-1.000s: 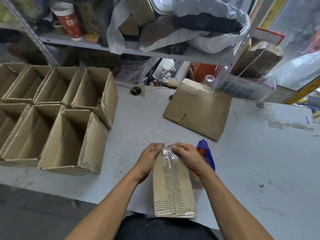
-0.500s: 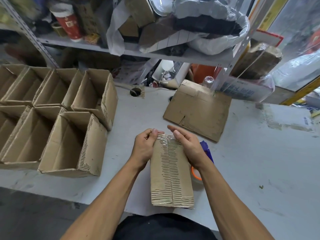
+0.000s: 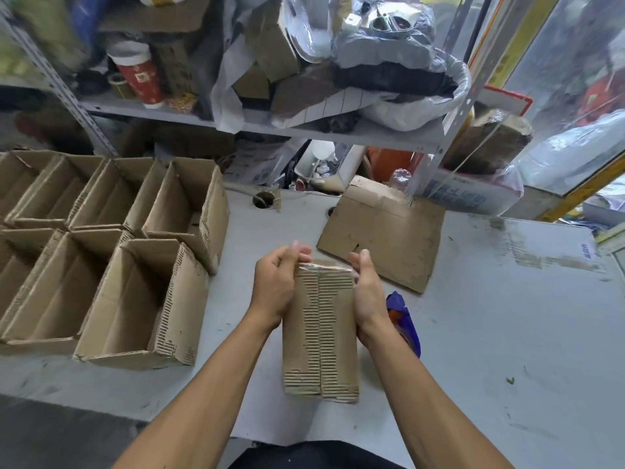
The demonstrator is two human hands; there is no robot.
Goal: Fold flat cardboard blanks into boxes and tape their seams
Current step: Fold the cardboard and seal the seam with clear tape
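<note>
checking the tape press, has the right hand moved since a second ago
Yes. The right hand has slid off the taped far end of the box onto its right side, toward the blue tape dispenser.

Both forearms reach forward, flanking the box (image 3: 320,328). Left hand (image 3: 274,287) presses its left side, fingers curled near the far top edge; right hand (image 3: 368,292) lies flat along its right side.

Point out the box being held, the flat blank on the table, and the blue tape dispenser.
box (image 3: 321,326), head view, on its corrugated top face.
flat blank (image 3: 389,242), head view, on its middle panel.
tape dispenser (image 3: 402,316), head view, on the blue part beside the right wrist.
</note>
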